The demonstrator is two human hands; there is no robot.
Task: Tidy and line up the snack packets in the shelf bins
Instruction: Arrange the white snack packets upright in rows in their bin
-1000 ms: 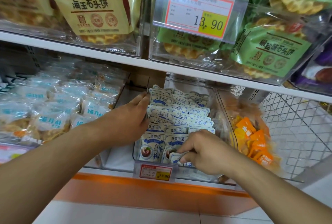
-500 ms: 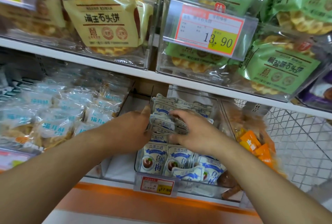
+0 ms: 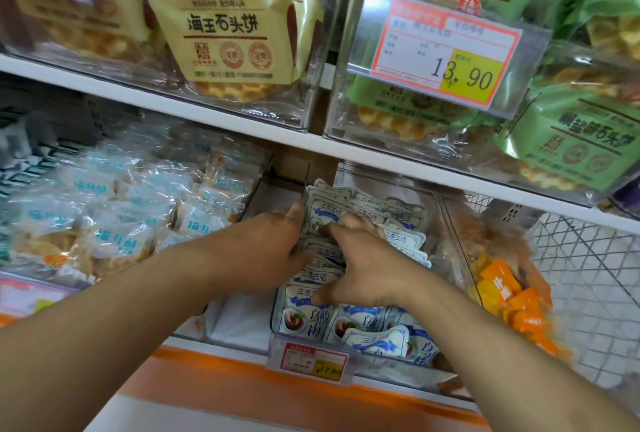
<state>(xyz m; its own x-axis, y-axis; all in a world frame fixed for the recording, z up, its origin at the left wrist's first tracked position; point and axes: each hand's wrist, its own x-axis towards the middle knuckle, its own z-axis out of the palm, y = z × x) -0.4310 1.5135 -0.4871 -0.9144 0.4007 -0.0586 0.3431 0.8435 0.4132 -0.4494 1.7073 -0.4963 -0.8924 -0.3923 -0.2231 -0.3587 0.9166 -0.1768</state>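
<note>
Both hands (image 3: pixel 360 268) pinch light, slippery white packets (image 3: pixel 403 241) beneath my fingers; I'd grip their crimped top edges.

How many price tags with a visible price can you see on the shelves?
2. The large price tag hangs on the upper bin at right; the small price tag sits on the white-packet bin's front. Blurred labels at the left edge may be more.

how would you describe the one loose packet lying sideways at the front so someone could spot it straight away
Find the clear bin on the lower shelf where both hands are working, above the small red and yellow price tag. At its front edge lies a white and blue packet, tipped sideways across the upright ones.
</note>
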